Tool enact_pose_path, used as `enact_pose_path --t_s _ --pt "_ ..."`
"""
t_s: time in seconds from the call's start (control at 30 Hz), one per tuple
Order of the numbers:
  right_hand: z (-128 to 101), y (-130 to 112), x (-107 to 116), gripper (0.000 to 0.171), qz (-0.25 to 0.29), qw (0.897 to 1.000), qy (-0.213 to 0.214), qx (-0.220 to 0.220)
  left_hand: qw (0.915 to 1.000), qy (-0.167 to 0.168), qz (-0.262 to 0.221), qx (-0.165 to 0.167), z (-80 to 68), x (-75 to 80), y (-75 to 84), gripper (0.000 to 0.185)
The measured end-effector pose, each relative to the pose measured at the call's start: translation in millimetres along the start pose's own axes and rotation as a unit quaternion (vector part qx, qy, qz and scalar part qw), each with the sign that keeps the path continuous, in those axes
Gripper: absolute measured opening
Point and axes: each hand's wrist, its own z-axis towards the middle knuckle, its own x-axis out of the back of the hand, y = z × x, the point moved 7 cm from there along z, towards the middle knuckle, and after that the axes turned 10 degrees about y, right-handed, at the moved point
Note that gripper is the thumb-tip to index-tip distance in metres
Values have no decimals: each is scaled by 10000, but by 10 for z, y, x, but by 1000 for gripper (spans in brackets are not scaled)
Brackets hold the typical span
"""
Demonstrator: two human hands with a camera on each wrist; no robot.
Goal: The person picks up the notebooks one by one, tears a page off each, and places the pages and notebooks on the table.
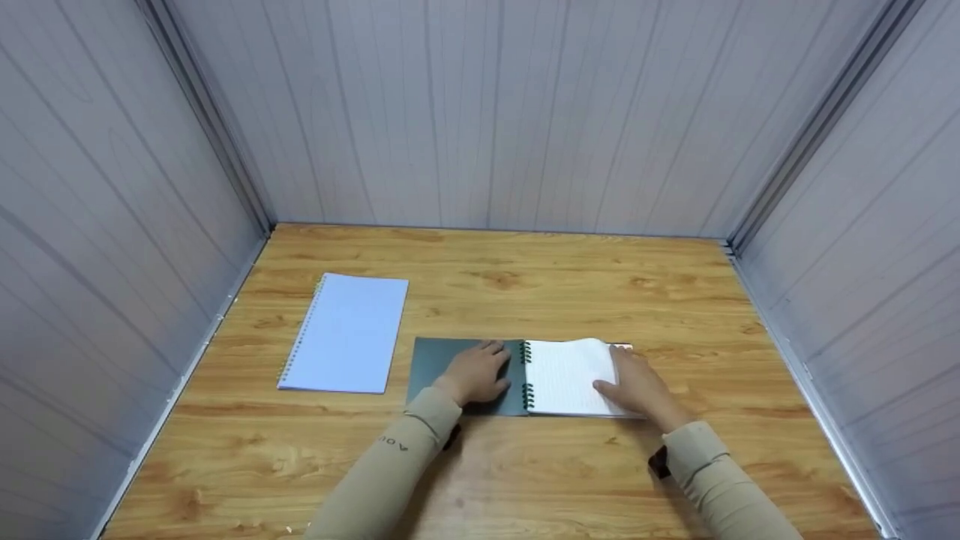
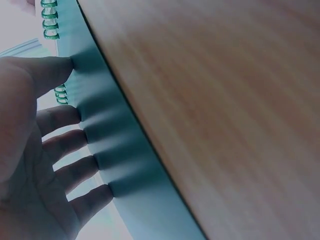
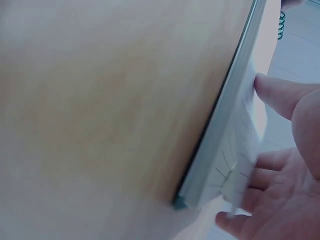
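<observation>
A spiral notebook lies open, its dark green cover (image 1: 431, 367) on the left and a lined white page (image 1: 566, 379) on the right of the green coil (image 1: 529, 396). My left hand (image 1: 476, 371) rests on the cover. In the left wrist view, the spread fingertips of that hand (image 2: 45, 135) press the green surface. At the page's outer edge my right hand (image 1: 637, 382) holds the lifted sheet, thumb on its face. In the right wrist view the sheet (image 3: 245, 120) is bowed up and partly hides the fingers of the right hand (image 3: 285, 165).
A second spiral notebook (image 1: 346, 334), closed and pale blue, lies to the left on the wooden table (image 1: 525, 300). Grey panel walls (image 1: 465, 112) enclose the table at the back and both sides.
</observation>
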Motion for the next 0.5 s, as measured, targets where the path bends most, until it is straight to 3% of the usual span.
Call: enact_pose_path --t_s 0.3,0.5 --pt "-5 -69 142 78 1008 9904 868 -375 9999 -68 -74 126 25 -18 -15 58" --pt "-5 3 307 60 1809 9676 1648 -628 9996 -169 -38 206 58 -1 -33 60"
